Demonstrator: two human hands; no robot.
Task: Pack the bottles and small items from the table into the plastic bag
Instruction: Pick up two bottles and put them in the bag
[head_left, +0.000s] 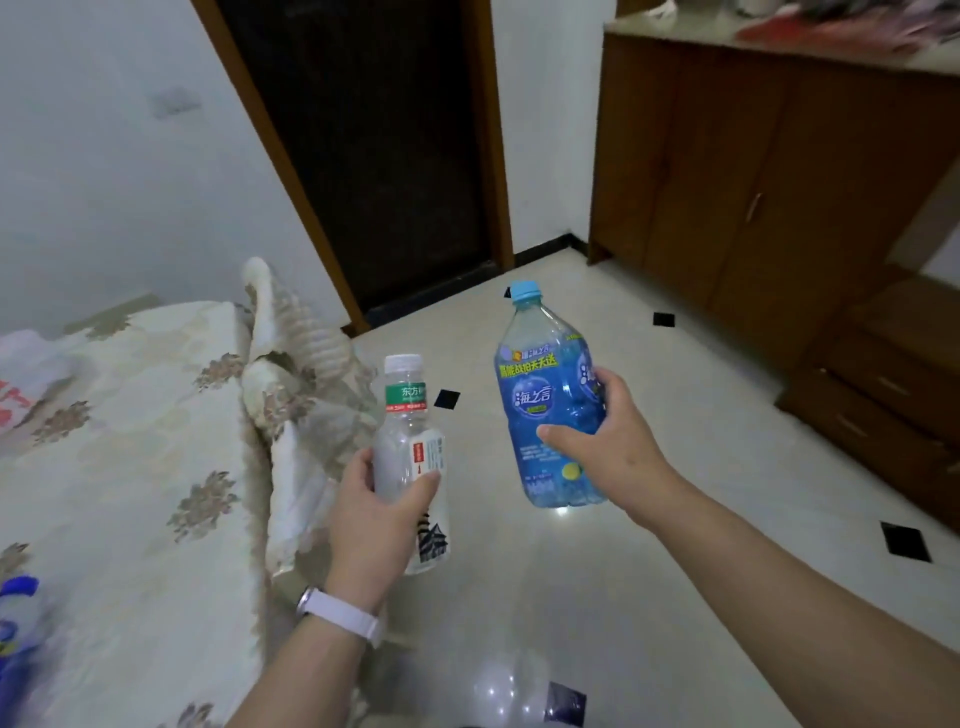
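My left hand (371, 514) grips a clear bottle (410, 447) with a white cap and a green neck label, held upright over the floor beside the table's corner. My right hand (608, 441) grips a larger blue bottle (540, 395) with a light blue cap, also upright, at about the same height. The two bottles are apart. The table (130, 441) on the left wears a cream flowered cloth. A white plastic bag (26, 379) with red print lies at its far left edge, blurred. A blue and white item (15, 613) shows at the lower left edge.
Glossy cream floor tiles (623, 597) with small black insets spread below my hands. A dark doorway (374, 156) stands straight ahead. A brown wooden cabinet (753, 182) and low drawers (893, 395) line the right side. The cloth hangs bunched at the table's corner (291, 364).
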